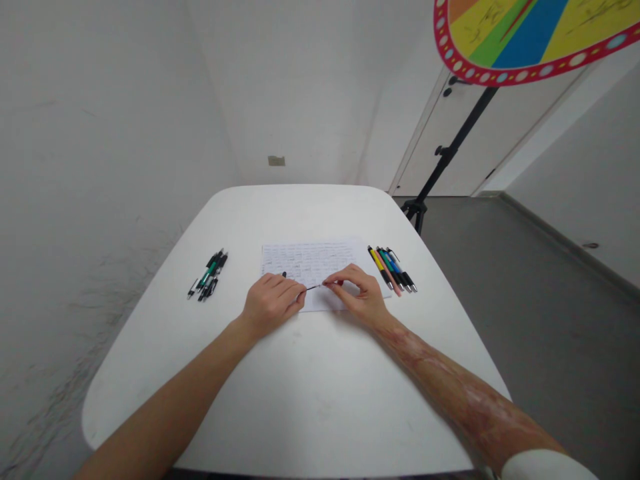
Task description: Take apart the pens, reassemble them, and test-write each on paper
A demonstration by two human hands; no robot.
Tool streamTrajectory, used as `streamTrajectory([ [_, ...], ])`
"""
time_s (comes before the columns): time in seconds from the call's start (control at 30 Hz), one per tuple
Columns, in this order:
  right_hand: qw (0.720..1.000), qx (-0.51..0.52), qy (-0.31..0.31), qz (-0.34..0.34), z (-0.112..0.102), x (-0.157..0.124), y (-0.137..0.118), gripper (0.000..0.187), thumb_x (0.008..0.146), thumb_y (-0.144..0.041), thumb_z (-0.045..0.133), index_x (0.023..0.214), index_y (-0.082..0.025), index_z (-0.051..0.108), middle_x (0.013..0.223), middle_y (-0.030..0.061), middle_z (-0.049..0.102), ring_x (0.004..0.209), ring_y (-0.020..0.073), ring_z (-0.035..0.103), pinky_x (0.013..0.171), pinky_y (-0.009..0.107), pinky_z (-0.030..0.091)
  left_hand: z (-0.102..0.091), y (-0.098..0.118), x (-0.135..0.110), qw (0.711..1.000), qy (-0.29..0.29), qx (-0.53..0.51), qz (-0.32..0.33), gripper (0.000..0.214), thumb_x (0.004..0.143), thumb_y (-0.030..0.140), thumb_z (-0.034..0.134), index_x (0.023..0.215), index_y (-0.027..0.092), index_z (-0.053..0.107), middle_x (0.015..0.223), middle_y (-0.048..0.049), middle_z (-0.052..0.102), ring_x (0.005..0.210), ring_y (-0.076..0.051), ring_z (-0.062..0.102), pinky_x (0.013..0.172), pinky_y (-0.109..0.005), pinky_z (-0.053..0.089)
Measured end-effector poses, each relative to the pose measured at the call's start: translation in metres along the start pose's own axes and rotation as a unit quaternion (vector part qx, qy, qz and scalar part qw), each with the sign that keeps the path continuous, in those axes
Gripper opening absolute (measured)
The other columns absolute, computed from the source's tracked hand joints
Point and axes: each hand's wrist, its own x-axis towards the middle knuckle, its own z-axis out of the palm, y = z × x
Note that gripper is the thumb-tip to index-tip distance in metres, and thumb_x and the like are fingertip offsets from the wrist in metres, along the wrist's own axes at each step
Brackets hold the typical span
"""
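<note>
My left hand is closed, and a thin dark pen refill sticks out from its fingertips to the right. A small black piece shows just above the left knuckles; whether that hand holds it is hidden. At the refill's other end, my right hand pinches with thumb and forefinger. Something tiny and pale sits at that pinch, too small to make out. Beneath both hands lies a sheet of paper covered in handwritten lines.
On the white table, a cluster of dark and green pens lies left. Several coloured pens lie side by side right, partly on the paper. Beyond the table's right edge, a black tripod stand carries a colourful wheel.
</note>
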Motion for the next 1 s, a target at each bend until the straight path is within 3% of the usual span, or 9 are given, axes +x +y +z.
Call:
streamTrajectory([
  [0.37,1.0,-0.006,-0.001,-0.011,0.0006,-0.0008,0.003,0.015,0.099,-0.017,0.076,0.104,-0.029,0.083,0.092,0.0023,0.083,0.085,0.0216,0.072,0.08,0.04,0.059,0.0014,-0.0008,-0.0021,1.0,-0.001,-0.001,-0.002,0.008,0.102,0.016,0.069,0.099,0.022,0.072,0.086,-0.0001,0.081,0.076,-0.018,0.072,0.073,-0.037,0.05],
  [0.67,0.996,-0.014,-0.079,-0.023,0.0019,-0.0006,0.0018,0.01,0.103,-0.025,0.074,0.105,-0.029,0.083,0.091,0.0036,0.084,0.087,0.0217,0.072,0.083,0.04,0.06,0.0002,0.002,0.001,1.0,0.006,-0.01,0.028,0.004,0.104,0.018,0.071,0.105,0.021,0.074,0.089,0.0012,0.082,0.077,-0.017,0.07,0.074,-0.036,0.051],
  [0.77,0.995,-0.007,-0.095,-0.013,0.0021,-0.0014,0.0019,0.011,0.102,-0.028,0.076,0.112,-0.029,0.082,0.094,0.0046,0.083,0.088,0.0219,0.073,0.084,0.04,0.061,-0.0005,0.0023,0.001,0.999,0.0,-0.011,0.038,0.005,0.105,0.019,0.071,0.108,0.02,0.074,0.092,0.0001,0.083,0.078,-0.017,0.07,0.074,-0.036,0.051],
  [0.9,0.996,0.022,-0.086,0.017,0.0019,-0.0035,0.0019,0.027,0.101,-0.033,0.079,0.126,-0.027,0.075,0.105,0.0067,0.083,0.092,0.0219,0.077,0.09,0.041,0.062,-0.0013,0.0015,-0.0002,0.999,-0.004,-0.005,0.036,0.007,0.106,0.019,0.069,0.109,0.021,0.075,0.094,-0.0002,0.084,0.079,-0.017,0.071,0.075,-0.036,0.051],
  [1.0,0.996,0.021,-0.078,0.028,0.001,-0.0032,0.0015,0.016,0.104,-0.034,0.073,0.116,-0.025,0.076,0.106,0.0077,0.082,0.095,0.0221,0.076,0.09,0.041,0.061,-0.0015,0.0009,-0.0017,1.0,-0.011,0.0,0.027,0.009,0.107,0.019,0.068,0.109,0.023,0.076,0.096,-0.0003,0.084,0.08,-0.017,0.072,0.076,-0.036,0.052],
])
